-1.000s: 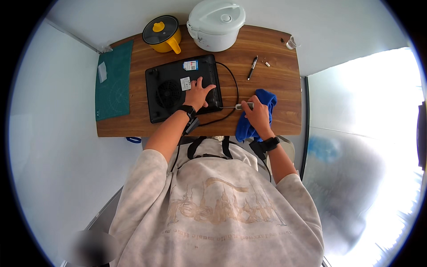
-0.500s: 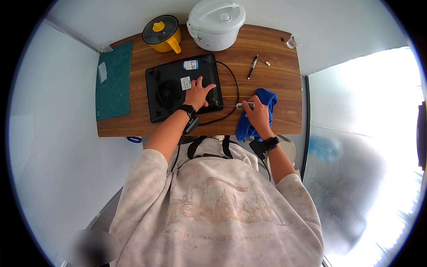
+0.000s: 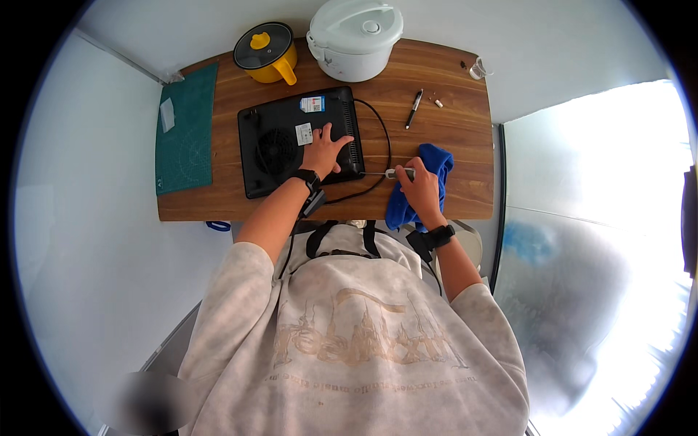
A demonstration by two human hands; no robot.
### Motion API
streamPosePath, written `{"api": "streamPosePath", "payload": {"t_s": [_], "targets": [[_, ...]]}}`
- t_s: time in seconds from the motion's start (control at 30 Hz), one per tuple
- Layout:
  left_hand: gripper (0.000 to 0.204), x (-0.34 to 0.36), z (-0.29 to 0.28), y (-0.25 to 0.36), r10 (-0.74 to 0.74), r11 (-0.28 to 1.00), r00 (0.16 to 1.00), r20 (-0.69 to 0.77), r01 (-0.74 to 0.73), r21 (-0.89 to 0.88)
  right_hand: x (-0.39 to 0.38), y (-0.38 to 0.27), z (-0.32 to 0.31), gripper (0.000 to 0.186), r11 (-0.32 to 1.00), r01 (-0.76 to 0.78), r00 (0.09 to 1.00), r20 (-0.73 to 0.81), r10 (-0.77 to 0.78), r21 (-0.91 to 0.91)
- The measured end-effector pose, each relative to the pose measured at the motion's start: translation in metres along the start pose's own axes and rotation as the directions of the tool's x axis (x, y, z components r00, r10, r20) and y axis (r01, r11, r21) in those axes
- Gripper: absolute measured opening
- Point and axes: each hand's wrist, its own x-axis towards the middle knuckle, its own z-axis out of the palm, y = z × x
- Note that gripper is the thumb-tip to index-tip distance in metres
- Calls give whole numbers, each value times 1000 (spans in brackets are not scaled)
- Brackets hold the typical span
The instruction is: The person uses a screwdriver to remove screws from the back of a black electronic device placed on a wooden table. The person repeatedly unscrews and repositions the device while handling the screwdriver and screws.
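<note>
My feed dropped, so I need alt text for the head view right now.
A person's left hand presses flat on an upturned black appliance on a wooden table, while the right hand holds a screwdriver to its edge, over a blue cloth. Behind stand a yellow pot and a white cooker.

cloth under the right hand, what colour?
Blue. The cloth lies under the right hand at the table's front edge; head view shows it.

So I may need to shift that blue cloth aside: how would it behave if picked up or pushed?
The blue cloth already drapes over the table edge, so it is probably floppy and light. Pushed, it would likely bunch rather than slide whole. The right hand rests on it, pinning it.
</note>
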Motion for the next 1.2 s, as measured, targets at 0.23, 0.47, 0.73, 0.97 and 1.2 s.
{"api": "streamPosePath", "payload": {"t_s": [0.23,0.47,0.73,0.97,1.2], "targets": [[92,0,-2,2,-9,1000,1000,5,9,11,1,-14,-7,29,963,193,981,34,-190,-187],[91,-2,-4,4,-11,1000,1000,12,11,5,11,-37,-6,33,857,300,954,142,-264,-420],[91,-1,-1,4,-1,1000,1000,-15,1,10,22,-32,2,28,819,294,954,108,-278,-493],[91,-1,0,3,-1,1000,1000,-7,1,1,21,-49,-3,22,794,429,901,269,-340,-431],[91,-3,2,4,7,1000,1000,-23,-7,17,28,-52,6,33,838,503,857,246,-452,-212]]}}
